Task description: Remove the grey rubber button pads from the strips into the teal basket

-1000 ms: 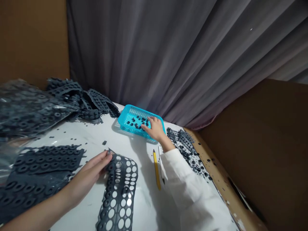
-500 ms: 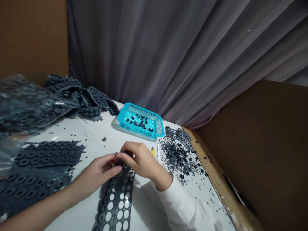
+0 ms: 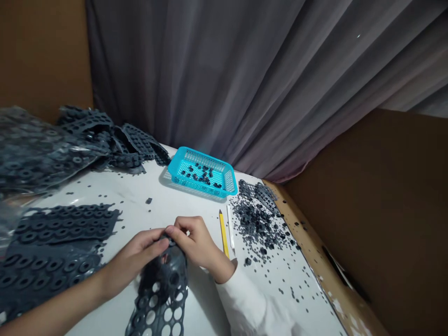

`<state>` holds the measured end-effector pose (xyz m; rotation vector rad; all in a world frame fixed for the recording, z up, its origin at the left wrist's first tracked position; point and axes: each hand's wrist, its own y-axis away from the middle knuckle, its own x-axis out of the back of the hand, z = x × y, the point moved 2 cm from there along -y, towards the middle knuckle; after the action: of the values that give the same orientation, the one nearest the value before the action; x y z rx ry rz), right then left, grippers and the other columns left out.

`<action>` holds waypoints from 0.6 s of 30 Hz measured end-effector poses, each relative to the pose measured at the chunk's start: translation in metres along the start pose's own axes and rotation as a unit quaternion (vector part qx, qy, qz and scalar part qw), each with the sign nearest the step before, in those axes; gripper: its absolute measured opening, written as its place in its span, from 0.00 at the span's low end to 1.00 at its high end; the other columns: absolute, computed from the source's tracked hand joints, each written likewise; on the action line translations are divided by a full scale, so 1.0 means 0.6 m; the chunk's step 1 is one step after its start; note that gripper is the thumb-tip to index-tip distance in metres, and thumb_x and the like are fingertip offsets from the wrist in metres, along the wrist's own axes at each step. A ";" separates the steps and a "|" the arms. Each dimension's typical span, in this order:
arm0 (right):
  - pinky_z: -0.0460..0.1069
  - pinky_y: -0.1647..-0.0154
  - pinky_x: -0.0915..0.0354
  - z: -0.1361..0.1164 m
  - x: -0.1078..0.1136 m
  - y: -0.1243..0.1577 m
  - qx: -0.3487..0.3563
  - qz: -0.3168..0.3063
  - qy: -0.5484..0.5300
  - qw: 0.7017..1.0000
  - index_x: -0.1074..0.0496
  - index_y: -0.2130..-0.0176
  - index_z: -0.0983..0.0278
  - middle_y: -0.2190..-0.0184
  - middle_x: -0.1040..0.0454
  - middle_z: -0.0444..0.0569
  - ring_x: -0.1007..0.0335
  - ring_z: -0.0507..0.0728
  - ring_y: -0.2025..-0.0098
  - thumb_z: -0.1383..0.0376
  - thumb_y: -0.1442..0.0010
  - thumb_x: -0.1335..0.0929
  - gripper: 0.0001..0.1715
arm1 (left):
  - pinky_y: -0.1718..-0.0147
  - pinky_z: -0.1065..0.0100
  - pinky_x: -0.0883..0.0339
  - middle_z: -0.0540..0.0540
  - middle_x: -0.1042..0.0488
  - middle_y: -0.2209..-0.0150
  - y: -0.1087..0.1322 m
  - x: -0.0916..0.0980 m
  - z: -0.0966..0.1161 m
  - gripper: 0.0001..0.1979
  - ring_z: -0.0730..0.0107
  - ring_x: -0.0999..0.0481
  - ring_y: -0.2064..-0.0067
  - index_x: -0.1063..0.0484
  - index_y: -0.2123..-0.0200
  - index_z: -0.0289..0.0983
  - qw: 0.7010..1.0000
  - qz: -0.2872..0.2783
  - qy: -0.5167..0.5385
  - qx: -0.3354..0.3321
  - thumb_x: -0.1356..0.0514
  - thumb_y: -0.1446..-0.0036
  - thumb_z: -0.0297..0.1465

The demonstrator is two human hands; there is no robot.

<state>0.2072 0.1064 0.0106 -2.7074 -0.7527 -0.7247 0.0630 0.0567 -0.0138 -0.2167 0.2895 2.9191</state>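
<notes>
A dark grey rubber sheet (image 3: pixel 159 294) punched with round holes lies on the white table (image 3: pixel 189 205) in front of me. My left hand (image 3: pixel 135 259) pinches its far end from the left. From the right, my right hand (image 3: pixel 194 240), in a white sleeve, pinches the same end, fingertips meeting the left hand's. The sheet's far end is lifted and bent between the two hands. A blue mesh basket (image 3: pixel 229 179) with several small dark rubber pieces stands beyond the hands.
A yellow pencil (image 3: pixel 223 227) and a thin white tool (image 3: pixel 230 224) lie right of my hands. Loose rubber scraps (image 3: pixel 259 221) cover the table's right side. Unpunched rubber sheets (image 3: pixel 59 233) lie at left, more piled at the back left (image 3: pixel 105 140). Cardboard walls and a grey curtain enclose the table.
My right hand came back from the blue basket to the sheet's far end and now pinches it with the left hand. The sheet's end has lifted and bent.
</notes>
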 end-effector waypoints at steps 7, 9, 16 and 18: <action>0.45 0.76 0.47 0.008 -0.011 -0.003 -0.030 -0.083 -0.194 0.977 0.39 0.78 0.64 0.82 0.40 0.39 0.47 0.48 0.78 0.42 0.42 0.33 0.31 | 0.79 0.71 0.49 0.54 0.40 0.84 -0.010 0.000 -0.009 0.29 0.74 0.44 0.79 0.33 0.82 0.37 0.994 -0.076 -0.027 0.073 0.41 0.49 0.57; 0.45 0.76 0.45 0.017 -0.016 -0.005 -0.061 -0.105 -0.271 0.955 0.38 0.77 0.63 0.81 0.38 0.40 0.44 0.48 0.78 0.39 0.45 0.32 0.32 | 0.79 0.73 0.49 0.55 0.40 0.83 -0.007 -0.001 -0.007 0.29 0.75 0.45 0.79 0.33 0.81 0.37 0.994 -0.063 0.028 0.083 0.39 0.51 0.58; 0.44 0.81 0.49 0.046 -0.050 -0.012 -0.136 0.004 -0.433 0.891 0.37 0.76 0.64 0.83 0.39 0.39 0.47 0.47 0.82 0.38 0.55 0.27 0.34 | 0.77 0.70 0.38 0.52 0.34 0.82 0.011 -0.009 -0.004 0.24 0.71 0.35 0.79 0.28 0.78 0.36 0.985 -0.006 0.121 0.121 0.33 0.55 0.53; 0.44 0.82 0.50 0.046 -0.050 -0.015 -0.126 0.022 -0.486 0.865 0.40 0.77 0.63 0.84 0.42 0.37 0.50 0.47 0.83 0.40 0.53 0.26 0.33 | 0.73 0.68 0.34 0.50 0.29 0.80 0.016 -0.006 -0.005 0.21 0.67 0.30 0.75 0.24 0.73 0.36 0.980 0.003 0.148 0.130 0.31 0.54 0.49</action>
<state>0.1912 0.1109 -0.0278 -3.2397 -0.7880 0.7066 0.0647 0.0465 -0.0147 -0.6083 0.7115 2.8103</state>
